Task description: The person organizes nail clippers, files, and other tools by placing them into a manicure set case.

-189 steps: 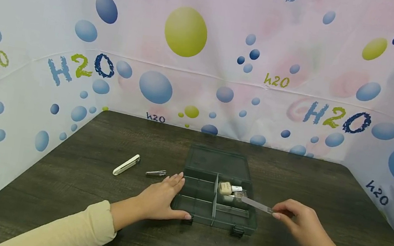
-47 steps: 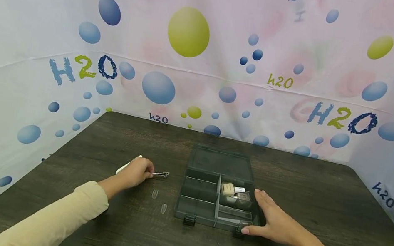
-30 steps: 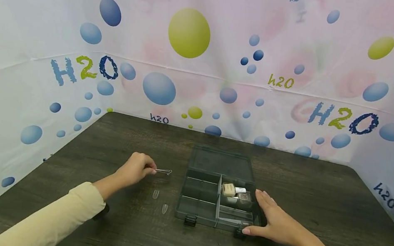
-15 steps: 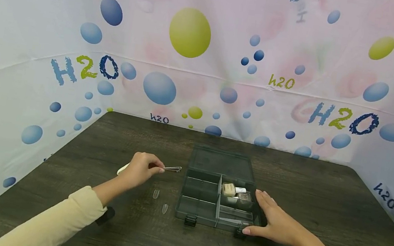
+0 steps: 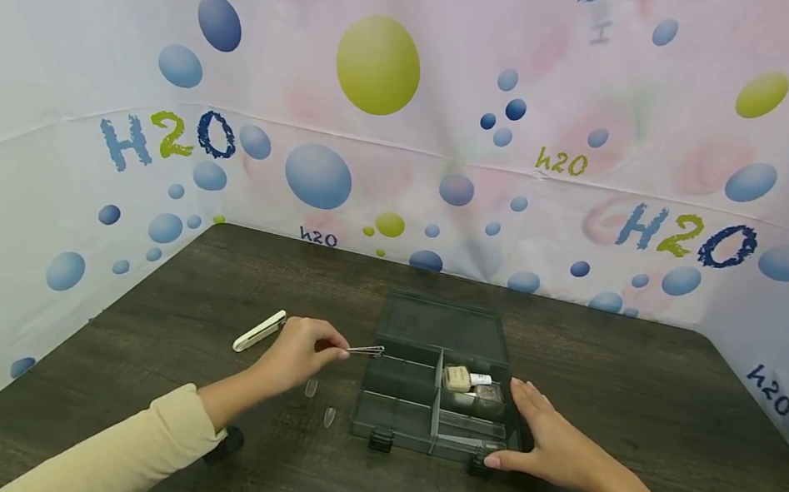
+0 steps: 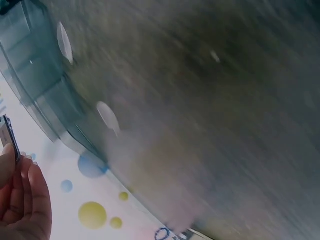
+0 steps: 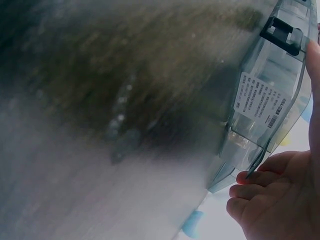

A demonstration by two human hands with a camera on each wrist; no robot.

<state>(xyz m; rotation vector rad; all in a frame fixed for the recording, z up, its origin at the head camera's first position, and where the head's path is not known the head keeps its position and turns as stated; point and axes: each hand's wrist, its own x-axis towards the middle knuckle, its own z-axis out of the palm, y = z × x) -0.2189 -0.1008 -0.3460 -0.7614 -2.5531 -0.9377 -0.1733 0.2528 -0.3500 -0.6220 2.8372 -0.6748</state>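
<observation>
My left hand (image 5: 299, 354) pinches a silver nail clipper (image 5: 368, 350) between thumb and fingertips. The clipper's tip reaches the left edge of a translucent grey-green divided box (image 5: 389, 437), whose lid lies back. In the left wrist view the clipper (image 6: 9, 137) juts up from the fingertips. My right hand (image 5: 556, 445) rests against the box's right side, thumb by the front latch, fingers extended along the side wall. Inside the back right compartment are a beige nail polish bottle (image 5: 456, 378) and a glittery bottle (image 5: 489, 395). A flat pale strip (image 5: 465, 441) lies in the front right compartment.
A white elongated tool (image 5: 259, 331) lies left of my left hand. Two clear nail-tip-shaped pieces (image 5: 329, 417) sit on the dark wooden table (image 5: 300, 485) in front of the box's left side. A patterned curtain (image 5: 463, 79) stands behind the table.
The left hand has lifted the nail clipper from the table and carried it right to the box. Earlier the right hand held the strip, now in the box; two clear pieces have appeared on the table.
</observation>
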